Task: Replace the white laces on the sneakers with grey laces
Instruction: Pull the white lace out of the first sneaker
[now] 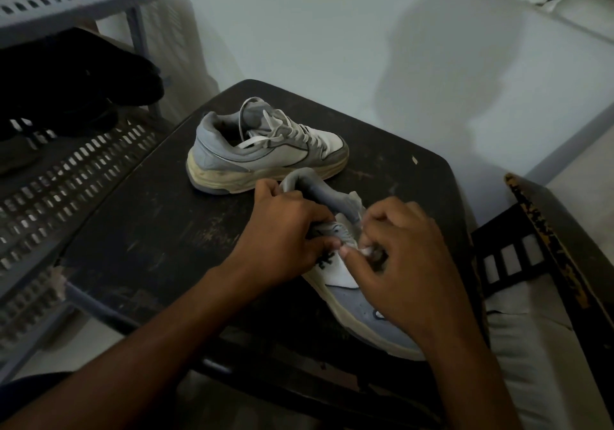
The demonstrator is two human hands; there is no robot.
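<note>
Head view: near grey-and-white leather sneaker (345,283) lies on dark scuffed table (149,230), gripped at throat by left hand (282,233); white lace bit pinched by right hand (395,257). Eyelets hidden by fingers. Second sneaker w/ white laces (265,150) stands just behind.

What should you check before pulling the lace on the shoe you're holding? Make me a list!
1. Near grey-and-white sneaker rests on the dark worn table: ok.
2. Left hand grips its upper: ok.
3. Right hand pinches something white at the eyelets: ok; whether it is the lace, cannot tell.
4. Grey replacement laces in view: not ok.
5. Far sneaker upright on the table, white laces still in: ok.
</note>
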